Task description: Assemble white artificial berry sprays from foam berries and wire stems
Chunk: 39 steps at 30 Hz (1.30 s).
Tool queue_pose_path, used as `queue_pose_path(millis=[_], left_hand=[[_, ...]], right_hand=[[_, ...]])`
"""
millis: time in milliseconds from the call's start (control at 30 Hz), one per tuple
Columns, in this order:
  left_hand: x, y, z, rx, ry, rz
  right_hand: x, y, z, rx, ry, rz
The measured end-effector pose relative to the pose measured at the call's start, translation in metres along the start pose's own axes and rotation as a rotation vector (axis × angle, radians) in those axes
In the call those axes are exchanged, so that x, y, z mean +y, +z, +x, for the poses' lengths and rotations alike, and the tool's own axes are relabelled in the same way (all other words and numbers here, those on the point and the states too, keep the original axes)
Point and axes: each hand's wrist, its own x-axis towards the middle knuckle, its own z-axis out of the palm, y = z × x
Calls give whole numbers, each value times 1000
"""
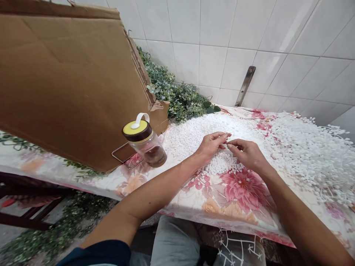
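On floral cloth (244, 190), round white beads (188, 138)

The scene is lit brightly and rather evenly by a pale, cool light, whose source is not seen. Long streaks of glare are reflected by the tiled wall (213, 62) at the upper right. The heap of white beads (188, 140) is nearly washed out in its brightest part, so single beads are hardly separated there. The cardboard box (74, 81) is left in a duller, brown shade, and deep shadow is found under the worktop (191, 207). Toward the right edge, the white stems (313, 147) are softly blurred, and tile lines are slanted by wide-angle distortion.
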Motion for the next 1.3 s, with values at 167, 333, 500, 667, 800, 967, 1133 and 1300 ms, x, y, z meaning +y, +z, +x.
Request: queue_pose_path(millis=[167, 333, 500, 667, 800, 967, 1133, 1300], left_hand=[[-3, 1, -1, -128, 0, -16], [-3, 2, -2, -192, -22, -92], [-1, 2, -2, -165, -78, -138], [1, 1, -1, -83, -94, -95], [-2, 0, 0, -55, -60, 40], [0, 0, -1, -52, -20, 171], [3, 1, -3, -68, -33, 200], [2, 2, -4, -68, -27, 276]], right_hand=[[4, 15, 1, 77, 43, 398], [5, 19, 2, 134, 65, 578], [4, 15, 4, 132, 127, 557], [11, 8, 7, 71, 162, 382], [15, 5, 8, 50, 165, 309], [12, 4, 6, 102, 165, 351], [7, 4, 6, 132, 133, 420], [5, 4, 5, 151, 124, 421]])
